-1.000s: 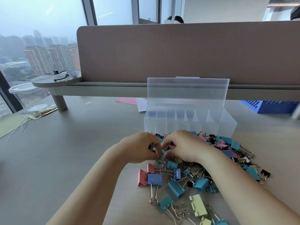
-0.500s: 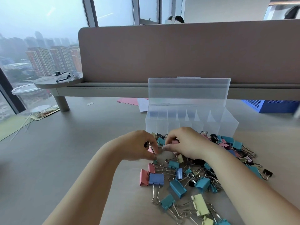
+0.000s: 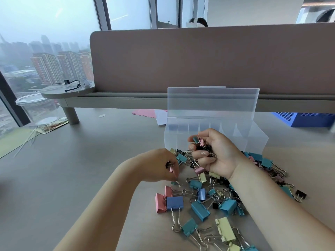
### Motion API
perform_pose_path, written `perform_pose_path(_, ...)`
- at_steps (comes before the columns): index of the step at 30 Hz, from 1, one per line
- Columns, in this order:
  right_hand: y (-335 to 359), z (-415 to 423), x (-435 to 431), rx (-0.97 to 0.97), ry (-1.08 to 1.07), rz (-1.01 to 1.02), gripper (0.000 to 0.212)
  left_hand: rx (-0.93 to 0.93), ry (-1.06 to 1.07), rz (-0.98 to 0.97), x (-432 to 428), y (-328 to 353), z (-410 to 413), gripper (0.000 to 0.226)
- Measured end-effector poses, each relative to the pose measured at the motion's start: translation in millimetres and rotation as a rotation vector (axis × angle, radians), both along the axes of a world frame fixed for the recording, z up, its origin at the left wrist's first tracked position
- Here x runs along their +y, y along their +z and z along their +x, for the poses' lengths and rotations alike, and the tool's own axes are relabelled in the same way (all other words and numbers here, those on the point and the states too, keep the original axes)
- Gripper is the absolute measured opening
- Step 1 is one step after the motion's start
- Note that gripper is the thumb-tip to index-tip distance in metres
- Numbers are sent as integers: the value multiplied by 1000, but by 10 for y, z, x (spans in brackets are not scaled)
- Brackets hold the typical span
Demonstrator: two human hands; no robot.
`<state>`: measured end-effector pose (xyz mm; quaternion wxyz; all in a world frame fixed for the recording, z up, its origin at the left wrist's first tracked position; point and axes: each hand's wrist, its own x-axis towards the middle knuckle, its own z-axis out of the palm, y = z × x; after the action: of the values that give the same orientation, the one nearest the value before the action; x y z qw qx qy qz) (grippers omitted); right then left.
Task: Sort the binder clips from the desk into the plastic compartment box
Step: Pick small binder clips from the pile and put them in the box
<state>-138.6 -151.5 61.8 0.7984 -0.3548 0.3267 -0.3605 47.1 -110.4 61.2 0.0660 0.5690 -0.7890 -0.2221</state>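
Observation:
A heap of binder clips (image 3: 213, 201) in pink, blue, teal, yellow and black lies on the desk in front of a clear plastic compartment box (image 3: 257, 140) whose lid stands upright. My right hand (image 3: 215, 153) is turned palm up just before the box's front wall, its fingers curled round a handful of small clips (image 3: 201, 144). Left of it, low over the heap's left edge, my left hand (image 3: 157, 165) pinches a small clip (image 3: 169, 164) between its fingertips.
A padded divider (image 3: 208, 58) with a low shelf runs behind the box. Pink and white papers (image 3: 154, 114) lie left of the box, a blue crate (image 3: 304, 119) at the right. A clear plastic tub (image 3: 36, 109) stands far left by the window.
My right hand has lifted off the heap and turned palm up with a handful of clips. My left hand has drawn slightly left and away from it.

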Motion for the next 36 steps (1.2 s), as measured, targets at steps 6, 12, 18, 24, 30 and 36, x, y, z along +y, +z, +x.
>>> perform_pose_path(6, -53, 2, -30, -23, -49, 22, 29, 50, -8, 52, 15, 41, 63, 18)
perform_pose_path(12, -71, 11, -51, 28, -76, 1, 29, 15, -13, 55, 23, 39, 95, 24)
perform_pose_path(18, -72, 18, -50, 63, -72, -12, 30, 10, -67, 75, 17, -1, 45, 26)
perform_pose_path(24, -48, 25, -38, 83, -79, -18, 28, 38, -47, 108, -11, -41, 20, 15)
perform_pose_path(30, -9, 53, -19, 85, -78, -17, 31, 140, -9, 49, -10, -23, 19, 20)
perform_pose_path(36, 91, 49, -11, -20, -130, 26, 36, 1309, 197, 399, 57, 95, 40, 15)
